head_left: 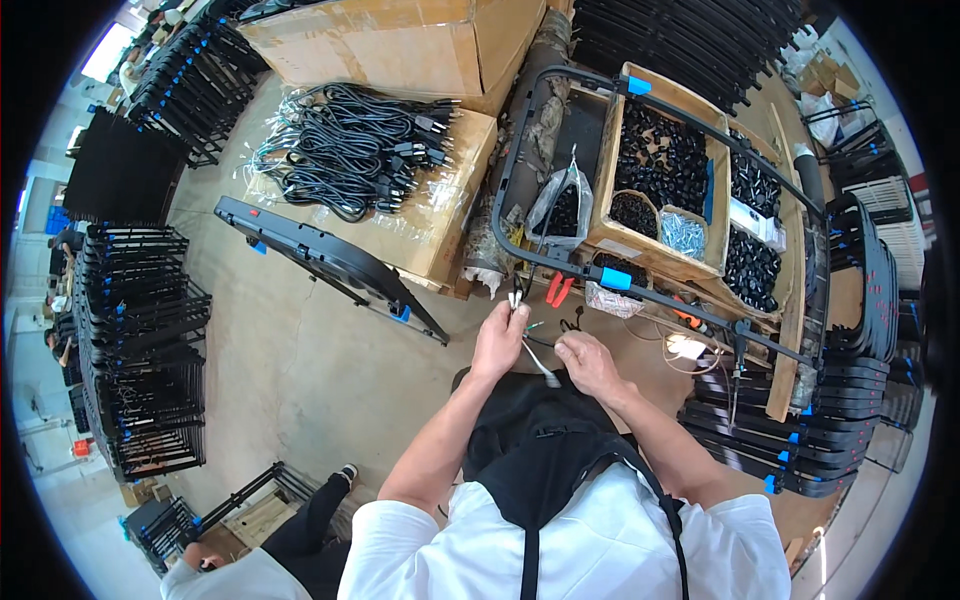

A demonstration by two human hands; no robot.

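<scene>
My left hand is closed in a pinch on a cable with white connector ends. Below the fingers, a thin white lead hangs toward my lap. To its right, my right hand has its fingers pressed together on a thin black cable. A black tubular frame with blue clips rests across the bench just beyond both hands. Red-handled pliers hang near the bench edge between the hands.
Wooden parts trays hold black pieces and silver screws. At left, coiled black power cords lie on a cardboard box, with a black frame leaning against it. Stacked frames stand farther left. Another person is at lower left.
</scene>
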